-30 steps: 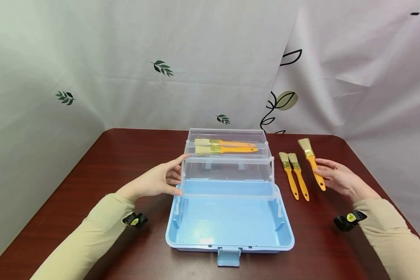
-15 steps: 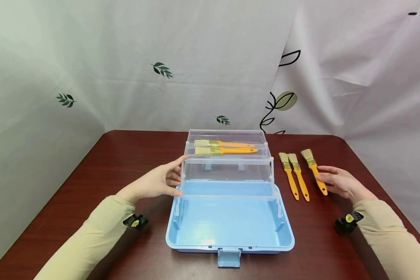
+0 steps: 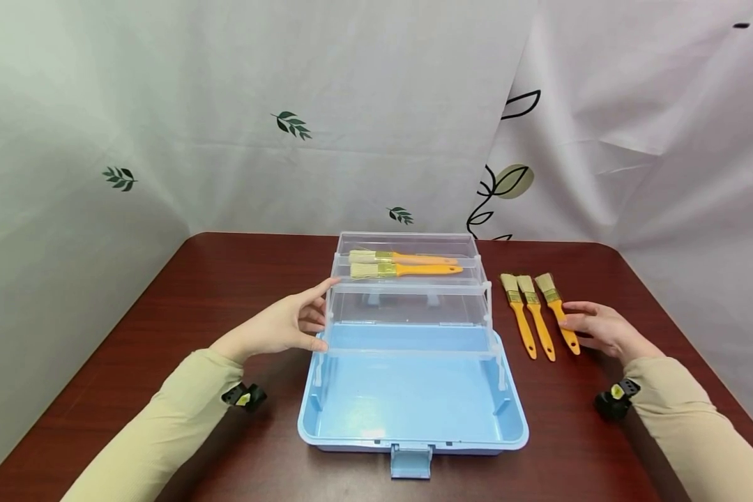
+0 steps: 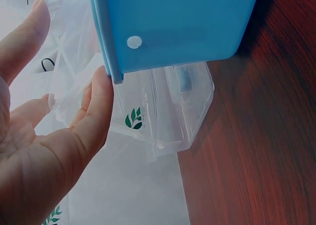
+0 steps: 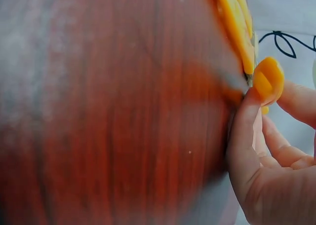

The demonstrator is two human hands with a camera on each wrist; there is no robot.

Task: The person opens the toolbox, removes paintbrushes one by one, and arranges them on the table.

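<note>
One rightmost paintbrush (image 3: pixel 558 312), axis aslant, bristles (image 3: pixel 545 282) away and leftward, handle (image 3: pixel 570 341) nearer

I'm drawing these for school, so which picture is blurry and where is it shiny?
Right wrist view: blurriest, with the table smeared and a whitish haze at its left; head view: the held brush looks fairly clear, and a faint shine shows inside the blue box; left wrist view: the blue box looks deeper blue.
</note>
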